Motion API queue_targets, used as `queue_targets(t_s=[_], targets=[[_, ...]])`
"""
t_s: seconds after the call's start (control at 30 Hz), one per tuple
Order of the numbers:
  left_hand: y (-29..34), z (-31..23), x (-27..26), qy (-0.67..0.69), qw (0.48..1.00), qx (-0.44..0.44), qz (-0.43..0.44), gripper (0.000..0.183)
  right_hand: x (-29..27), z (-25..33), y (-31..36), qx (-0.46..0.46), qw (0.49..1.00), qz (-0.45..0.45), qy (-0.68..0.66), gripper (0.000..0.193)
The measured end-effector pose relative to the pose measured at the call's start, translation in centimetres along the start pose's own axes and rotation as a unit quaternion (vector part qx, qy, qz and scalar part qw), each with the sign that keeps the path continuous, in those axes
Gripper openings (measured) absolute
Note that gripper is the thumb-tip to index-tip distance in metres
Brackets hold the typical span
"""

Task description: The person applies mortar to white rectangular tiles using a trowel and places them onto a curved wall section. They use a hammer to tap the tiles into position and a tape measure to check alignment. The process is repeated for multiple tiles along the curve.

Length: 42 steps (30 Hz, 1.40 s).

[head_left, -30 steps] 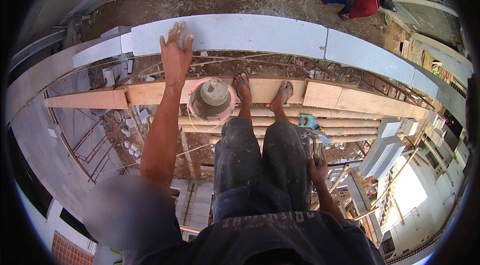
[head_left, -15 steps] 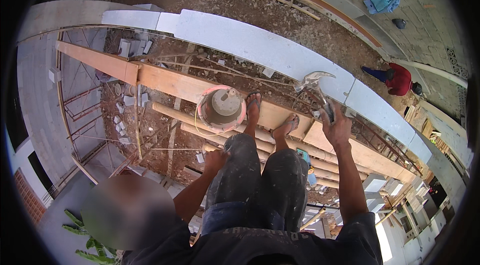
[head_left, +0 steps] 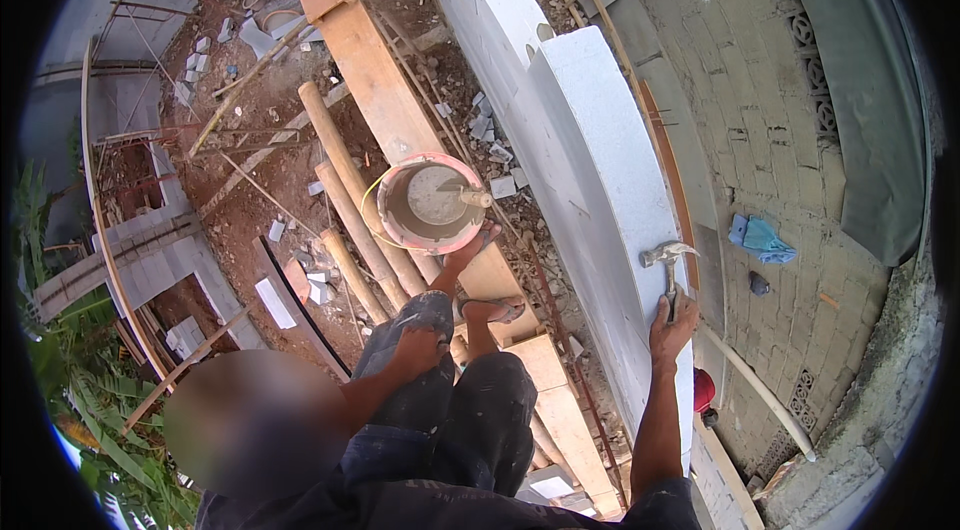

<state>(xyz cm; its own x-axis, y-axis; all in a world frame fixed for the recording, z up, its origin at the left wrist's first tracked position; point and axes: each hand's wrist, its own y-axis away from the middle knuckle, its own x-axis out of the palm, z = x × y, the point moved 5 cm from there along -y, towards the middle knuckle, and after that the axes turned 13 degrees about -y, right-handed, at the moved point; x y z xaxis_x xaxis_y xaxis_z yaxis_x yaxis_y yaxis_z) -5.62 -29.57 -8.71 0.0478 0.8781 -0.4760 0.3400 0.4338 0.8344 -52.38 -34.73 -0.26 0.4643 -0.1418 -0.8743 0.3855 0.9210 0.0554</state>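
The plank walkway stretches ahead of the worker, feet on it. Over there the bucket stands just before them, a tool handle crossing its right side. Poles lie left of the planks, rubble farther left. To the right runs the block wall; the hammer, in the right hand, is over its top. Beyond that I see a masonry wall. The left hand rests on the left leg.

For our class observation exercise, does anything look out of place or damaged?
Yes: pale block pieces lie scattered untidily on the dirt below the plank. The wall top seems stepped, not flush, at a joint beyond the hammer.
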Motion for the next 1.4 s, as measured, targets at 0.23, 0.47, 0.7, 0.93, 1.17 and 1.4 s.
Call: queue_targets(t_s=[0.23, 0.47, 0.7, 0.93, 1.17, 1.4], targets=[[0.1, 0.4, -0.3, 0.092, 0.995, 0.017, -0.016, 0.042, -0.6, -0.5, 0.1, 0.007, 0.997, -0.023, 0.080, 0.043], [-4.0, 8.8, 0.6, 0.444, 0.854, -0.243, -0.121, 0.039, 3.6, 14.0, 1.2, -0.002, 0.963, 0.121, -0.243, 0.014], [-12.7, 17.3, 8.5, 0.524, 0.782, -0.312, -0.129, 0.083, 29.3, 18.3, -1.6, -0.129, 0.944, 0.298, -0.055, 0.036], [-23.3, 18.0, 14.1, 0.764, 0.532, -0.317, -0.178, 0.075, 44.4, 14.8, -7.2, 0.064, 0.907, 0.414, -0.027, 0.067], [-27.8, 18.5, 18.5, 0.847, 0.390, -0.223, -0.283, 0.057, 50.5, 23.4, -2.9, -0.106, 0.797, 0.546, 0.234, 0.057], [-29.4, 16.6, 14.2, 0.853, 0.345, -0.217, -0.327, 0.060, 48.5, 29.2, 0.8, -0.311, 0.640, 0.627, 0.317, 0.045]])
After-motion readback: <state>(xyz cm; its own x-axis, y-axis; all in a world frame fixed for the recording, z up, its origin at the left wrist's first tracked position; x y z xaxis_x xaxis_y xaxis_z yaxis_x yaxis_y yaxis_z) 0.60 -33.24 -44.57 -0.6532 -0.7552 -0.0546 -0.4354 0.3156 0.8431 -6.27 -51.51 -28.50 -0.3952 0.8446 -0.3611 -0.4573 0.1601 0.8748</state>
